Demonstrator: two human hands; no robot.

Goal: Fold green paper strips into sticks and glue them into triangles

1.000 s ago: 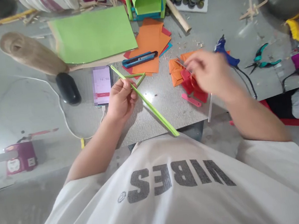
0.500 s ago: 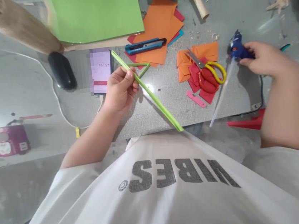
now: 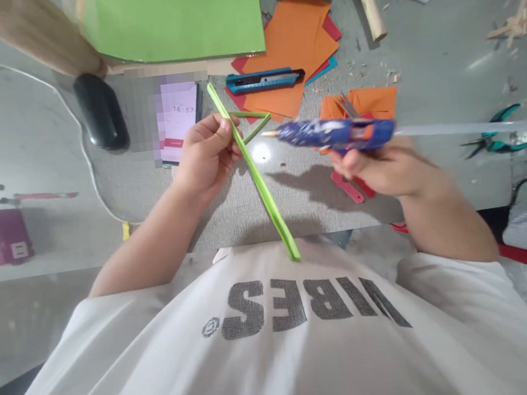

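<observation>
Pinched in my left hand [image 3: 213,152] is a long, narrow green strip [image 3: 262,188], slanting down to the front of my shirt. A thinner green piece bent to a point [image 3: 262,121] sticks out to the right of those fingers; whether it joins the strip is hidden. My right hand [image 3: 384,168] grips a blue glue gun [image 3: 332,134], its nozzle pointing left and close to the bent piece. A clear glue stick [image 3: 469,128] runs out of the gun's back end. Beneath the gun and right hand, the scissors [image 3: 348,106] and folded orange paper [image 3: 380,100] are partly covered.
Beyond my hands lie a blue utility knife [image 3: 264,81], orange paper sheets [image 3: 292,29] and a green sheet [image 3: 177,20]. A phone [image 3: 181,118] and a black mouse [image 3: 100,111] are at left. Teal-handled pliers [image 3: 499,136] lie at right, a pink piece [image 3: 348,188] near the table edge.
My right hand has brought the glue gun from the far right to the middle, turning its nozzle leftward. The green strip in my left hand has tilted a little steeper.
</observation>
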